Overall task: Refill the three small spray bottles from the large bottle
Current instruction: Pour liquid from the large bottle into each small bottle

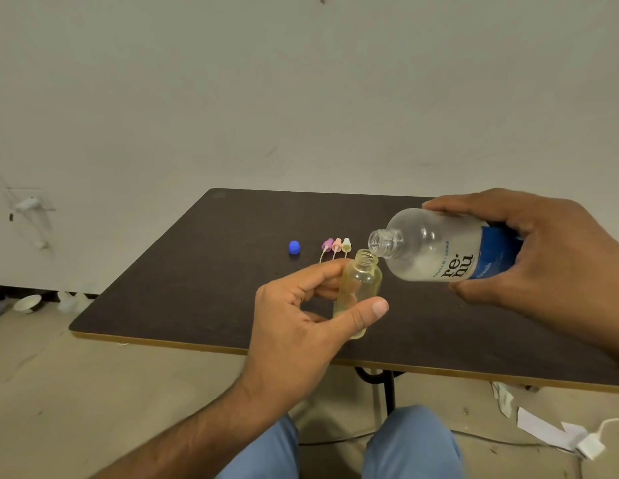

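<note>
dark table (197,271), three spray tops (336,246), one blue cap (294,247), two bottles held

A paper cup (27,303) lies tipped on the floor (94,392) beyond the table's left corner. White paper scraps (543,431) and a white charger (592,447) lie below its right near edge.

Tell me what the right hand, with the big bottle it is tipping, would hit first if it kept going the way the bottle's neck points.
The right hand aims the large bottle down-left; its mouth would meet the rim of the small yellow bottle held by the left hand. They look almost touching, though depth is unclear.
</note>
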